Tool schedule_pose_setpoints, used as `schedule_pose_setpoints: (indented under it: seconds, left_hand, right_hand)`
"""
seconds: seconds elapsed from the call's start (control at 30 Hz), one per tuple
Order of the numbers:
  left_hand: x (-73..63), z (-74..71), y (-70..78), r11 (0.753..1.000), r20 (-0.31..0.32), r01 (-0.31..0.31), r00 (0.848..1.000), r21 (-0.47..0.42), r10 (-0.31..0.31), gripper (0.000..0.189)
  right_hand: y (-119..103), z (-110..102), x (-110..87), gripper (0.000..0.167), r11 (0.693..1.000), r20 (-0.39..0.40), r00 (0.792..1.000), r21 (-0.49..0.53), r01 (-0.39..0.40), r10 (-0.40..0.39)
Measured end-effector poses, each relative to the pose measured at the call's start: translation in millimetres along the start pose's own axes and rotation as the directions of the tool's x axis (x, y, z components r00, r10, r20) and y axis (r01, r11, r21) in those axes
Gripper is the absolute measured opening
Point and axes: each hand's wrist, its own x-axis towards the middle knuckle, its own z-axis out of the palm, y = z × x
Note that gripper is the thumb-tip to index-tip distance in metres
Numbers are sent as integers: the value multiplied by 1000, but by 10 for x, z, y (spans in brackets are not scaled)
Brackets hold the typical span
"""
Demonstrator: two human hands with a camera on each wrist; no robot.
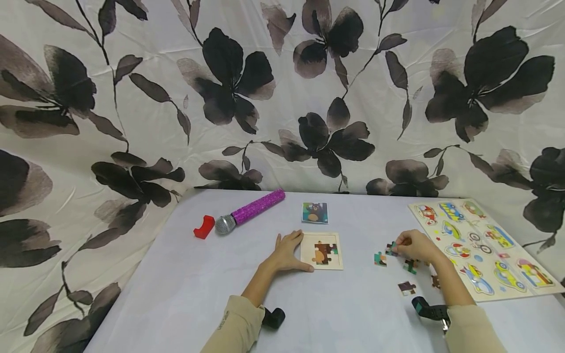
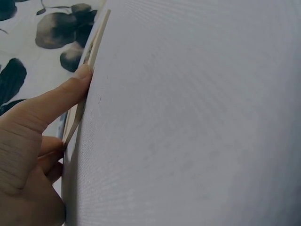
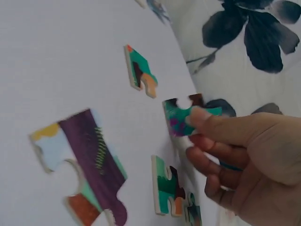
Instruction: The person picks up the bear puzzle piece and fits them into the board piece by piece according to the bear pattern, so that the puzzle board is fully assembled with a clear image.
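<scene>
My left hand point(image 1: 286, 254) holds the left side of a square wooden puzzle tray point(image 1: 336, 264), thumb by the near corner and fingertips by the far one. Several joined pieces point(image 1: 323, 254) with a brown bear picture lie inside the tray. In the left wrist view, the thumb point(image 2: 70, 94) rests along the tray's edge point(image 2: 101, 40). My right hand point(image 1: 417, 246) pinches a green jigsaw piece point(image 3: 178, 117) between thumb and fingers, just above the table. Loose pieces lie around it: a green and orange one point(image 1: 380, 259), a purple one point(image 1: 406, 288) and others partly behind the hand.
A bear picture card point(image 1: 315, 213) lies beyond the tray. Farther left are a glittery purple microphone point(image 1: 258, 207) and a red curved block point(image 1: 204, 227). A large vehicle puzzle board point(image 1: 481, 245) lies at the right, close to the right forearm.
</scene>
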Motion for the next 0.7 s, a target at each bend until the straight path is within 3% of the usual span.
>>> schedule_pose_setpoints:
  seconds: [0.23, 0.43, 0.7]
  left_hand:
    - [9, -7, 8, 1000, 1, 3, 1000, 1, -3, 105]
    - [-3, -28, 25, 1000, -5, -2, 1000, -8, 2, 105]
    - [-11, -26, 27, 1000, -7, -3, 1000, -16, 3, 104]
  right_hand:
    - [41, -66, 137, 28, 973, -129, 991, 230, 4, 26]
    - [-13, -12, 272, 34, 955, -175, 983, 297, 4, 50]
    - [-217, 153, 387, 38, 820, -139, 990, 570, 50, 37]
